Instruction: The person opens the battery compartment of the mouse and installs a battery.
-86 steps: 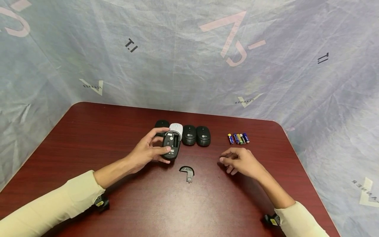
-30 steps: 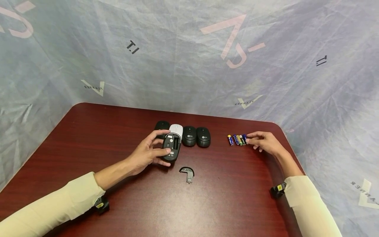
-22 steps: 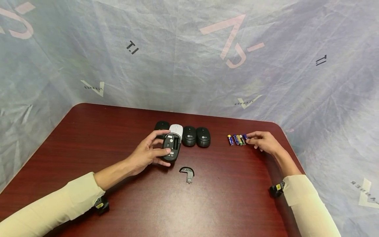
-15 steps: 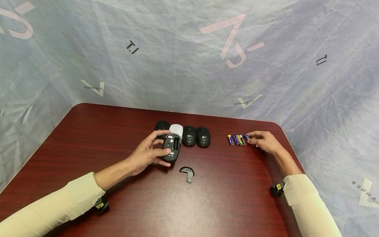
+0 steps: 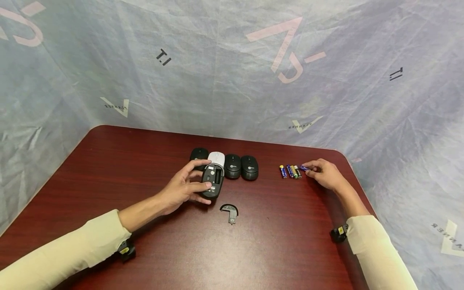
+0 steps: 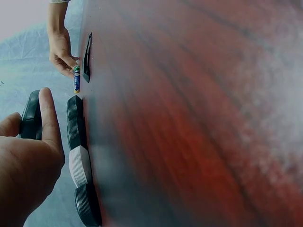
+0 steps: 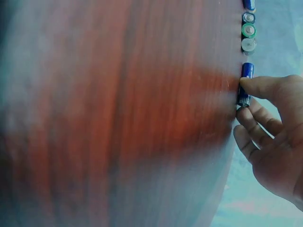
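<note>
My left hand [image 5: 177, 189] grips a black computer mouse [image 5: 211, 175] with its underside turned up. An uncovered battery slot [image 5: 218, 177] shows in that underside. At the right of the table my right hand [image 5: 325, 174] pinches a blue battery [image 5: 305, 168] between thumb and fingers. In the right wrist view, the pinched battery [image 7: 246, 75] sits slightly apart from the other batteries [image 7: 248, 31]. A black battery cover [image 5: 230, 208] with a curved end lies on the table between the hands.
Behind the held mouse stands a row: a black mouse [image 5: 199, 154], a white mouse [image 5: 216, 157] and two more black mice [image 5: 233, 167]. Several batteries [image 5: 289, 171] lie side by side left of my right hand. A printed cloth [image 5: 203, 80] hangs behind the dark red table [image 5: 145, 153].
My right hand has moved right and away to the batteries and taken hold of the end blue one, which has turned and shifted off the row. The left hand still holds the mouse.
</note>
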A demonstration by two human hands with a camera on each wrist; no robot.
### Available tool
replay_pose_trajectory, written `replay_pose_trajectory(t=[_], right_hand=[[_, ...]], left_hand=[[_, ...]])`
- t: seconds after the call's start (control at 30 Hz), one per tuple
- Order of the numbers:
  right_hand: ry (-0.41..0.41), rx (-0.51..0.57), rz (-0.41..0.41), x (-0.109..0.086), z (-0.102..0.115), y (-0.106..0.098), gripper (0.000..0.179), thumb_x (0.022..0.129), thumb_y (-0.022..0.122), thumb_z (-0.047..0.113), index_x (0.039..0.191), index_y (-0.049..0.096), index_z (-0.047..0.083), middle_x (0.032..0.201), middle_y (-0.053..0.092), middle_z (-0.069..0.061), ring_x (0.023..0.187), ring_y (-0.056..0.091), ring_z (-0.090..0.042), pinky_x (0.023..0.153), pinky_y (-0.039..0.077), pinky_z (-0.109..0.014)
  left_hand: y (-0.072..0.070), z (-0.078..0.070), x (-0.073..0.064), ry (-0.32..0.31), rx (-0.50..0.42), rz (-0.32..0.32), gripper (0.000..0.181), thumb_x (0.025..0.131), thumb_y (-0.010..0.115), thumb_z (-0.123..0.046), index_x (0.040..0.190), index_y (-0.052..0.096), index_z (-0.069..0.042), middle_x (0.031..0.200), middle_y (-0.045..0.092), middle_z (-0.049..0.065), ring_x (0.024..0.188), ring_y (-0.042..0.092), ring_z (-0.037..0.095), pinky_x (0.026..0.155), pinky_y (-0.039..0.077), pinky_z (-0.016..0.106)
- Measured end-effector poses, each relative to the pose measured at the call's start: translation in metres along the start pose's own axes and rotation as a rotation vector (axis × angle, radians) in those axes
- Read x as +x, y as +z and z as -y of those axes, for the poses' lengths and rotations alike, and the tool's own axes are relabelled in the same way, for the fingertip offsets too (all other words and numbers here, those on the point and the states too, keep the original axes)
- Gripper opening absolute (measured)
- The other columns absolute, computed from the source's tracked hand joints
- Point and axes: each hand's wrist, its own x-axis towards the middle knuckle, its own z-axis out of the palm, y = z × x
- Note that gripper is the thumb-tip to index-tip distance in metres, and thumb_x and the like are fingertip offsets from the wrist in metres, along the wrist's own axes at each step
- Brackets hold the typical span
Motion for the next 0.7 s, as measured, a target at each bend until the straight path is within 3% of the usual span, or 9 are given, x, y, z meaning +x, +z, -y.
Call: replay_pose_trajectory(t=[0.1, 0.3, 0.5, 0.7], right_hand=[[0.008, -0.003, -0.008, -0.002, 0.004, 0.000, 0.027, 0.107, 0.074, 0.012, 0.132, 0.081, 0.003, 0.102, 0.066, -0.011, 0.094, 0.057, -0.024, 0.084, 0.045, -0.040], [0.107, 0.039, -0.048, -0.007, 0.011, 0.000, 0.029, 0.109, 0.072, 0.017, 0.132, 0.078, 0.000, 0.113, 0.080, -0.020, 0.095, 0.069, -0.024, 0.080, 0.052, -0.031], [0.224, 0.207, -0.057, -0.016, 0.020, -0.005, 0.039, 0.112, 0.070, 0.022, 0.138, 0.071, -0.006, 0.123, 0.081, -0.026, 0.095, 0.075, -0.014, 0.075, 0.060, -0.021], [0.241, 0.327, -0.064, -0.023, 0.032, -0.010, 0.046, 0.114, 0.067, 0.024, 0.145, 0.064, -0.010, 0.133, 0.077, -0.031, 0.092, 0.076, -0.003, 0.081, 0.067, -0.020]], left_hand=[[0.001, -0.001, 0.001, -0.001, -0.002, -0.010, 0.081, 0.104, 0.071, 0.008, 0.172, 0.034, -0.013, 0.138, 0.060, 0.023, 0.103, 0.081, 0.036, 0.084, 0.072, 0.062], [0.002, -0.001, 0.002, -0.002, -0.009, -0.014, 0.082, 0.102, 0.072, 0.010, 0.171, 0.038, -0.016, 0.138, 0.060, 0.023, 0.103, 0.081, 0.036, 0.085, 0.072, 0.063], [0.000, -0.001, 0.001, 0.012, -0.005, -0.018, 0.084, 0.101, 0.072, 0.012, 0.172, 0.035, -0.014, 0.138, 0.060, 0.023, 0.103, 0.081, 0.035, 0.084, 0.072, 0.062], [-0.002, -0.001, 0.001, 0.022, -0.004, -0.019, 0.081, 0.102, 0.072, 0.011, 0.170, 0.037, -0.015, 0.139, 0.060, 0.022, 0.104, 0.081, 0.035, 0.084, 0.073, 0.061]])
